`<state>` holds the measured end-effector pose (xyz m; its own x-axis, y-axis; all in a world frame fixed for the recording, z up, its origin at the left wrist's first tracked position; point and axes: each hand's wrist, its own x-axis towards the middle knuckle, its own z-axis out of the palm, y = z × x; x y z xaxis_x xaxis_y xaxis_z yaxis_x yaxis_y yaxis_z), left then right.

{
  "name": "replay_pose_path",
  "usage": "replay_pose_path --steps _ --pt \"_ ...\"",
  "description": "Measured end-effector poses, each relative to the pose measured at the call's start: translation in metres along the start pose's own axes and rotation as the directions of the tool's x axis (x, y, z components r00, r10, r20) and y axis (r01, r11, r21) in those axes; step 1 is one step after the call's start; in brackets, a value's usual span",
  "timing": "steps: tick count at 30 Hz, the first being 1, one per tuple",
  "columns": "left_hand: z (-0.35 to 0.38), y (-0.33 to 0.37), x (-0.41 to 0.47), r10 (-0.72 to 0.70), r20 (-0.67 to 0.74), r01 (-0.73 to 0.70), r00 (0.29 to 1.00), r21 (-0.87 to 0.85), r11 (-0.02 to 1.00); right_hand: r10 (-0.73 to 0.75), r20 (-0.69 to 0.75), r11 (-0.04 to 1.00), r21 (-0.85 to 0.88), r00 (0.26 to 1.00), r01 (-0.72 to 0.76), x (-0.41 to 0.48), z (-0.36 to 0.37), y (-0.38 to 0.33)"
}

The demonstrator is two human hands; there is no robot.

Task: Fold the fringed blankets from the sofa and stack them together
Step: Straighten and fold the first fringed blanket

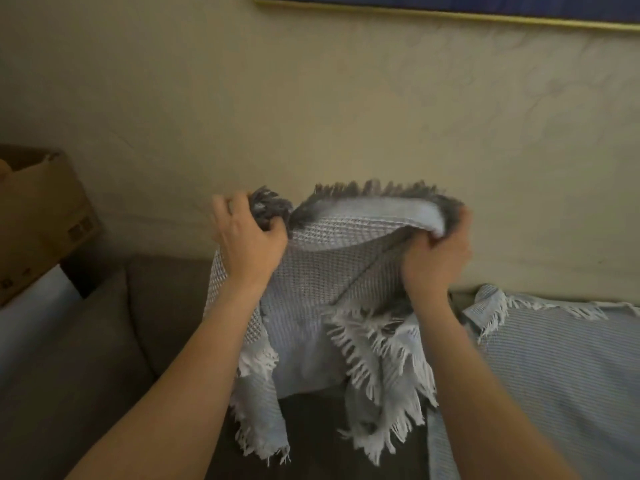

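Note:
A pale waffle-weave fringed blanket (311, 278) hangs in the air in front of me, above the sofa. My left hand (247, 237) grips its upper left corner, with a tuft of fringe bunched in the fingers. My right hand (438, 254) grips the upper right corner. The top fringed edge sags between the two hands, and the lower fringes dangle down to the seat. A second fringed blanket (540, 368), pale with fine stripes, lies spread on the sofa to the right.
The brown sofa (104, 358) fills the lower left, its backrest against a beige wall (311, 98). A cardboard box (38, 216) stands at the far left. A gold picture frame (450, 12) hangs at the top.

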<state>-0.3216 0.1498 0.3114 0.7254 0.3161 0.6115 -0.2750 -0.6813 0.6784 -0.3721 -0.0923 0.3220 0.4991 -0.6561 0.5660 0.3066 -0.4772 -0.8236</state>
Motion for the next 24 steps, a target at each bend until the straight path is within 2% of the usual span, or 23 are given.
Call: replay_pose_path --steps 1,2,3,4,5,6,7,8,9,10,11,12,13,14,15,16,17,18,19,20,21,22,24 --pt "-0.003 0.001 0.000 0.006 -0.010 -0.006 1.000 0.003 1.000 0.003 0.166 0.997 -0.082 0.986 0.010 -0.007 0.002 0.004" --pt "-0.006 0.001 -0.001 0.018 -0.026 -0.018 0.999 0.008 1.000 0.062 0.393 0.986 -0.168 0.918 0.005 -0.013 0.002 0.011" --pt "-0.009 0.000 -0.001 0.034 -0.047 -0.034 0.998 0.016 0.999 0.159 0.650 0.960 -0.276 0.743 0.036 -0.019 0.002 0.016" --pt "-0.011 0.000 -0.002 0.057 -0.066 -0.055 0.996 0.032 0.998 0.273 0.835 0.908 -0.387 0.477 0.158 -0.025 -0.001 0.022" --pt "-0.015 0.000 -0.004 0.083 -0.079 -0.079 0.993 0.059 0.995 0.400 0.894 0.837 -0.447 0.204 0.315 -0.032 -0.008 0.027" --pt "-0.018 0.002 -0.005 0.108 -0.084 -0.100 0.991 0.097 0.990 0.523 0.852 0.771 -0.480 0.013 0.419 -0.036 -0.014 0.032" --pt "-0.020 0.004 -0.007 0.126 -0.082 -0.114 0.989 0.137 0.984 0.603 0.795 0.734 -0.517 -0.072 0.439 -0.038 -0.021 0.035" --pt "-0.023 0.007 -0.009 0.140 -0.081 -0.125 0.987 0.167 0.978 0.631 0.773 0.722 -0.559 -0.057 0.406 -0.038 -0.028 0.038" --pt "-0.024 0.010 -0.011 0.151 -0.086 -0.133 0.985 0.189 0.973 0.615 0.787 0.730 -0.590 0.044 0.346 -0.037 -0.030 0.044" --pt "-0.026 0.013 -0.014 0.162 -0.094 -0.140 0.982 0.204 0.969 0.587 0.777 0.733 -0.630 0.227 0.258 -0.035 -0.034 0.048" --pt "-0.027 0.016 -0.017 0.168 -0.103 -0.143 0.980 0.213 0.967 0.549 0.697 0.739 -0.663 0.461 0.124 -0.031 -0.034 0.052" --pt "-0.027 0.019 -0.020 0.166 -0.102 -0.141 0.981 0.216 0.966 0.514 0.536 0.742 -0.670 0.670 -0.033 -0.031 -0.036 0.054" --pt "-0.027 0.024 -0.025 0.156 -0.094 -0.132 0.983 0.217 0.967 0.477 0.369 0.746 -0.650 0.798 -0.146 -0.035 -0.040 0.052" --pt "-0.026 0.027 -0.029 0.135 -0.076 -0.115 0.988 0.216 0.970 0.444 0.305 0.765 -0.619 0.843 -0.179 -0.040 -0.041 0.051" --pt "-0.024 0.030 -0.034 0.105 -0.050 -0.092 0.993 0.214 0.973 0.416 0.376 0.798 -0.587 0.828 -0.135 -0.044 -0.043 0.048" --pt "-0.021 0.031 -0.038 0.072 -0.016 -0.067 0.997 0.209 0.976 0.398 0.561 0.836 -0.548 0.726 -0.034 -0.048 -0.045 0.046" --pt "-0.018 0.031 -0.042 0.039 0.025 -0.043 0.999 0.203 0.978 0.383 0.740 0.868 -0.494 0.553 0.059 -0.054 -0.047 0.043" --pt "-0.015 0.029 -0.046 0.011 0.069 -0.024 0.998 0.187 0.982 0.394 0.841 0.884 -0.457 0.370 0.098 -0.058 -0.051 0.043" --pt "-0.013 0.025 -0.051 -0.014 0.113 -0.004 0.994 0.160 0.987 0.394 0.887 0.906 -0.419 0.243 0.061 -0.060 -0.056 0.042" --pt "-0.011 0.020 -0.055 -0.042 0.157 0.021 0.987 0.132 0.991 0.398 0.893 0.914 -0.405 0.211 -0.012 -0.058 -0.061 0.044" --pt "-0.010 0.012 -0.060 -0.076 0.206 0.052 0.976 0.121 0.991 0.410 0.881 0.912 -0.396 0.236 -0.104 -0.056 -0.066 0.047" --pt "-0.010 0.004 -0.066 -0.115 0.256 0.083 0.960 0.131 0.988 0.438 0.846 0.898 -0.396 0.305 -0.194 -0.054 -0.069 0.055" --pt "-0.013 -0.014 -0.079 -0.195 0.328 0.144 0.924 0.173 0.974 0.525 0.692 0.850 -0.396 0.495 -0.348 -0.054 -0.072 0.063"
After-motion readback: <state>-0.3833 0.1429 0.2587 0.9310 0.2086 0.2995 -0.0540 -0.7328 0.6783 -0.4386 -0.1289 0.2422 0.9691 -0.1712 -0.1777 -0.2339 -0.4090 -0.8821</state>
